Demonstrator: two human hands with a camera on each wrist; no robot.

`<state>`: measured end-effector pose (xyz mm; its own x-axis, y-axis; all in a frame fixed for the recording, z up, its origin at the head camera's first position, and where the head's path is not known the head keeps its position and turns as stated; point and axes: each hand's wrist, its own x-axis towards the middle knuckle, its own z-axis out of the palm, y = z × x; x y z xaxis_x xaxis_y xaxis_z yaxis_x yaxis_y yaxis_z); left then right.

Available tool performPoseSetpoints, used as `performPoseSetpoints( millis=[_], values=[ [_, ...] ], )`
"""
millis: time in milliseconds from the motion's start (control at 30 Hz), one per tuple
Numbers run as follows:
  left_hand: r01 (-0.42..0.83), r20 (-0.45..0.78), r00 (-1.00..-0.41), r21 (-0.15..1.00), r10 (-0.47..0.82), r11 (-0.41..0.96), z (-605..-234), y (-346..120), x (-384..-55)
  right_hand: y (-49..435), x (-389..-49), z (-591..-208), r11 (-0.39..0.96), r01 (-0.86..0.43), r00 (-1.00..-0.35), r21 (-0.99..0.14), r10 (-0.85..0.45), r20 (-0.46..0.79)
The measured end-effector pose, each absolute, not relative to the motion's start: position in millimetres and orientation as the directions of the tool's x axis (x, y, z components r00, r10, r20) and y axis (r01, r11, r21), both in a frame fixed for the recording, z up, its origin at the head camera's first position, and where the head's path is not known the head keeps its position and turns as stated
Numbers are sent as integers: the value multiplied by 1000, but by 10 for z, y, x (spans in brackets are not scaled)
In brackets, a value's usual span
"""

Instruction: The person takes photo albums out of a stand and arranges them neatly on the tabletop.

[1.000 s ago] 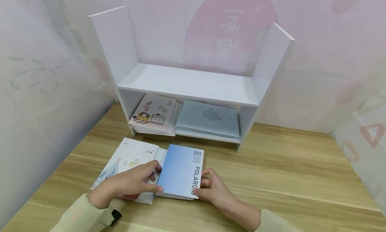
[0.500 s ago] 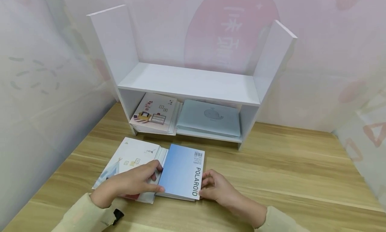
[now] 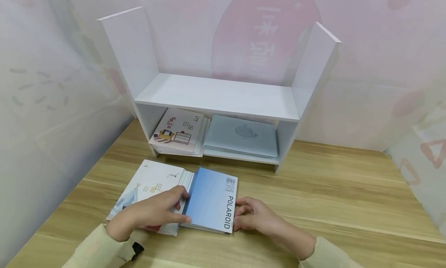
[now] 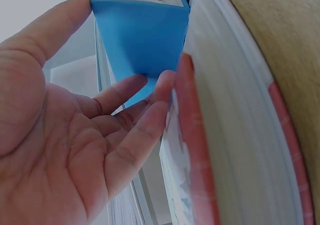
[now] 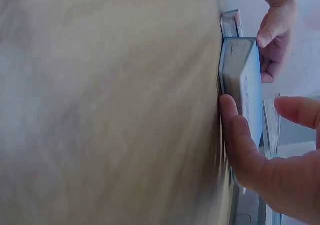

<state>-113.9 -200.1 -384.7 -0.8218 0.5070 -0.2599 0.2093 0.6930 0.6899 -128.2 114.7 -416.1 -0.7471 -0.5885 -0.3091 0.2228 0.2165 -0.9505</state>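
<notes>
Shifted slightly rightward since half a second ago are the blue album [image 3: 212, 200], marked POLAROID, and the right hand [image 3: 256, 218] at its edge; the left hand [image 3: 155, 209] lies much as it did. Now the album rests on the desk [image 3: 331, 198], just beside the white books [image 3: 153, 176] and nearer than the shelf [image 3: 216, 97]. The hands are apart, one at each side: the left touches the spine [image 4: 140, 35] with loosely straight fingers, thumb at its upper corner, while the right's fingertips rest against the opposite edge, clamping nothing that I can see. With contact so light, the right fingertips could slip or catch only the cover, letting it flop open; the left fingers, tucked between spine and books, might push the books askew.
</notes>
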Motion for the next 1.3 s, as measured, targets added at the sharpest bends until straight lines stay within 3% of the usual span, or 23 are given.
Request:
performPoseSetpoints(
  millis=[233,567,967,1300],
  values=[
    [238,-232,-822,690,521,683,-3865,-2049,-1163,1352,-1344,-4104,240,186,-770,-953,-567,-293],
    [278,-196,-821,683,537,675,-3773,-2089,-1193,1723,-1514,-3977,306,16,-845,-952,-504,-177],
    [419,-31,-833,616,552,667,-3619,-2114,-1359,1888,-1687,-3721,360,-100,-952,-927,-306,-17],
    [454,157,-873,611,463,648,-3525,-1994,-1617,1784,-1823,-3702,366,-169,-974,-915,-202,99]
  ],
)
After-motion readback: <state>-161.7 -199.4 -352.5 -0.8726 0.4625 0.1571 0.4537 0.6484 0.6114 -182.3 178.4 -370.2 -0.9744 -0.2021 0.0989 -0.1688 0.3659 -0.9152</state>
